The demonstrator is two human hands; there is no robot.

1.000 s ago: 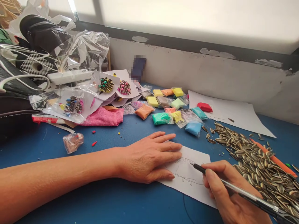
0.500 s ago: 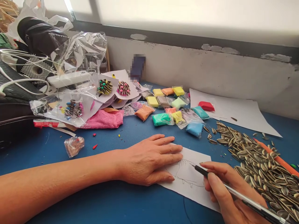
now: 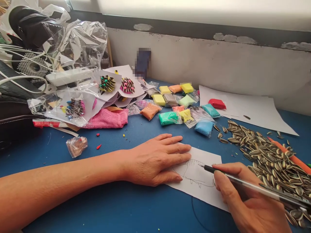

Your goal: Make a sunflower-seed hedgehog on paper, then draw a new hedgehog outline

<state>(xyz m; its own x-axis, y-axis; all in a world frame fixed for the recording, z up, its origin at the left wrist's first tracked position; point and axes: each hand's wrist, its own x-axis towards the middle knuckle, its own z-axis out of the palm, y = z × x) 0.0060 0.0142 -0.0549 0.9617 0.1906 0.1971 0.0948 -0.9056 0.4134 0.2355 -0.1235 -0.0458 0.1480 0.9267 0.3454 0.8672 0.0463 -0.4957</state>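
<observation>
A small sheet of white paper [image 3: 206,155] lies on the blue table top, with a line drawing [image 3: 199,181] of a rounded body, short legs and small marks along its upper part. My left hand [image 3: 157,160] rests flat on the sheet's left side, fingers stretched out, covering part of the drawing. Between the thumb and fingers of my right hand [image 3: 240,191] is a pen [image 3: 233,179] with a clear barrel and black grip. Its tip is at the upper part of the drawing; whether it touches the paper I cannot tell.
Striped sunflower seeds [image 3: 272,158] are heaped at the right, around an orange stick-like tool [image 3: 291,155]. Wrapped coloured clay packs [image 3: 170,118] lie behind my hands. At the left are seed-studded clay pieces [image 3: 107,83], a pink cloth [image 3: 109,119] and a crumpled clear wrapper [image 3: 76,146].
The view has shifted slightly, so most things sit higher in the picture. The pen now lies at a flatter angle, its tip still near the drawing's top. My left hand stays on the paper.
</observation>
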